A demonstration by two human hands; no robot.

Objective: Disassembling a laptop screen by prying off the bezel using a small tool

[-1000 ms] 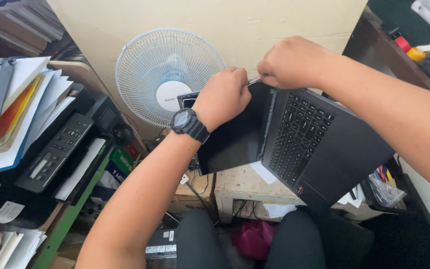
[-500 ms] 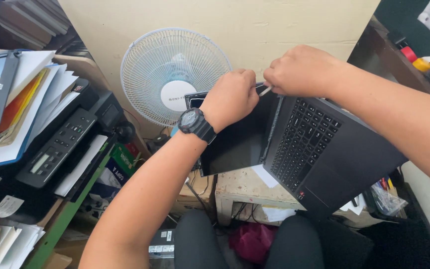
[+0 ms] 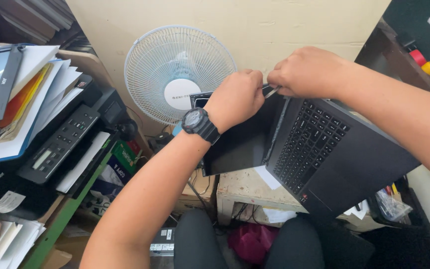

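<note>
While my left hand (image 3: 236,98) and right hand (image 3: 308,72) pinch one black laptop's (image 3: 319,149) hinge edge together, one white fan (image 3: 179,74) behind it, one printer (image 3: 60,144) left, worn wooden desk (image 3: 245,188), beige wall (image 3: 255,25).

Working at the laptop hinge

We are gripping the screen edge of the open black laptop (image 3: 324,149) with our left hand (image 3: 235,99), while our right hand (image 3: 307,72) is pinching a thin metal tool (image 3: 273,91) there, near the white fan (image 3: 180,74).
</note>
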